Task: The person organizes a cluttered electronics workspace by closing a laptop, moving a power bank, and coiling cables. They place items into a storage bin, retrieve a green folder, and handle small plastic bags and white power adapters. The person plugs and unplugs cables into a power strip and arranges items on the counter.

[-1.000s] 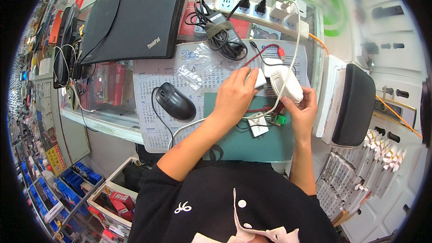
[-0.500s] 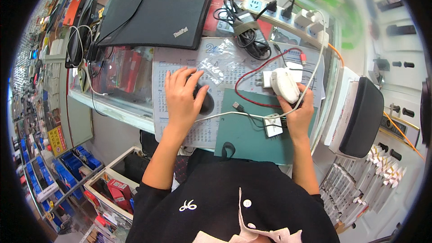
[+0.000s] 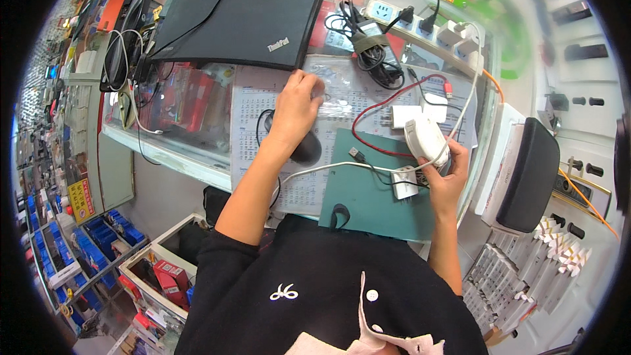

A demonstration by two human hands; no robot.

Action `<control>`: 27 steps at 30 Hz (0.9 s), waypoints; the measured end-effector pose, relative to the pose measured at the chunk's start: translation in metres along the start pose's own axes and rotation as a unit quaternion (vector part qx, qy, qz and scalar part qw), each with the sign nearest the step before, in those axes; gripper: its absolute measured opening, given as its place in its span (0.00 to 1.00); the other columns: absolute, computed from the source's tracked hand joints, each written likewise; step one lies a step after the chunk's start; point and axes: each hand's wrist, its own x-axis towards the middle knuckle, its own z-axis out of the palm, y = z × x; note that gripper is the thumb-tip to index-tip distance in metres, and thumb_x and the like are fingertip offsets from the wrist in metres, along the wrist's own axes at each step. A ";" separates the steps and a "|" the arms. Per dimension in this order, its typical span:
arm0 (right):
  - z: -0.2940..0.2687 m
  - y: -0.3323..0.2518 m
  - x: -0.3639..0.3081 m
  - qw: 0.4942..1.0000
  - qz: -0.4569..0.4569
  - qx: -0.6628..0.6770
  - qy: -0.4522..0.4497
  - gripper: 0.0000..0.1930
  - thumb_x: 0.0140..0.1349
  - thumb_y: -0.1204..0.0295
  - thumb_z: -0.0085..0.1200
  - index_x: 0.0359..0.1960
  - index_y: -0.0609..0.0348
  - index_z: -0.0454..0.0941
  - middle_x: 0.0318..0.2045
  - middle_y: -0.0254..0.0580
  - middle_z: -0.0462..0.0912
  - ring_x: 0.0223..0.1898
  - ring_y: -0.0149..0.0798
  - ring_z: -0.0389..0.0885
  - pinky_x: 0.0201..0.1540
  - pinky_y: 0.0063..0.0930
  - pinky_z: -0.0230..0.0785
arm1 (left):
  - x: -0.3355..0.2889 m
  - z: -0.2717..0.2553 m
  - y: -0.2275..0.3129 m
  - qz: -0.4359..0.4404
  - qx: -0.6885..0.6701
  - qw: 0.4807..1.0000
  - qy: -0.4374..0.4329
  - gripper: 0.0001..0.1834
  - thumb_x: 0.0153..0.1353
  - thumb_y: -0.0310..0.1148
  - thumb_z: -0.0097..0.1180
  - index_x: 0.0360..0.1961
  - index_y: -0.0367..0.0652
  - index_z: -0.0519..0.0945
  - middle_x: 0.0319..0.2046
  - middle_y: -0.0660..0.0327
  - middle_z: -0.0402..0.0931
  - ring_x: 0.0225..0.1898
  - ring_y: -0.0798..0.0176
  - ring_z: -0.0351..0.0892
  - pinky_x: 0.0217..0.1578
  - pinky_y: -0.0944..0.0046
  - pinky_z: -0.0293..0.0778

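Note:
My left hand (image 3: 297, 106) is closed, its fingertips pinching at a crinkled clear plastic bag (image 3: 338, 95) below the laptop's edge. Part of the bag is behind the fingers. Just below that hand lies a black mouse (image 3: 307, 150), partly covered by the wrist. My right hand (image 3: 447, 174) grips the lower end of a white rounded charger (image 3: 424, 137), thumb on the near side. A white cable (image 3: 371, 166) passes by this hand. Beside it are a white plug adapter (image 3: 405, 183) on the green mat (image 3: 368, 207), white plugs (image 3: 405, 116) and a red cable (image 3: 365, 115).
A closed black laptop (image 3: 243, 16) covers the back left of the glass counter (image 3: 177, 154). Behind the printed calendar sheet (image 3: 253, 105) lie a bundled black power adapter (image 3: 374, 52) and a power strip (image 3: 420, 26) with plugs. A black padded case (image 3: 529, 174) stands at the right.
My left hand has moved off the mouse, up and to the right, and closed at the plastic bag. My right hand still holds the charger. The view has shifted slightly.

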 end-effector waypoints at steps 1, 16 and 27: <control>0.002 -0.001 0.000 1.000 -0.003 -0.007 -0.013 0.26 0.44 0.72 0.70 0.46 0.60 0.73 0.43 0.38 0.79 0.48 0.36 0.75 0.52 0.30 0.64 | -0.003 -0.002 0.000 -0.014 -0.038 0.999 0.000 0.16 0.47 0.20 0.61 0.40 0.39 0.77 0.41 0.56 0.71 0.30 0.59 0.75 0.34 0.62 0.71; 0.020 -0.004 0.089 0.974 -0.095 -0.206 -0.016 0.25 0.51 0.68 0.65 0.50 0.63 0.74 0.48 0.49 0.77 0.52 0.46 0.74 0.58 0.36 0.62 | -0.035 -0.044 0.025 -0.131 -0.556 0.819 0.048 0.15 0.52 0.18 0.58 0.42 0.40 0.79 0.53 0.57 0.73 0.34 0.72 0.74 0.38 0.73 0.72; -0.030 -0.035 0.036 0.947 -0.186 -0.017 0.263 0.15 0.59 0.83 0.49 0.49 0.69 0.71 0.47 0.50 0.76 0.51 0.42 0.74 0.58 0.36 0.64 | -0.046 -0.058 0.033 -0.309 -0.866 0.391 -0.053 0.12 0.57 0.20 0.52 0.43 0.33 0.71 0.44 0.49 0.74 0.42 0.59 0.78 0.48 0.62 0.78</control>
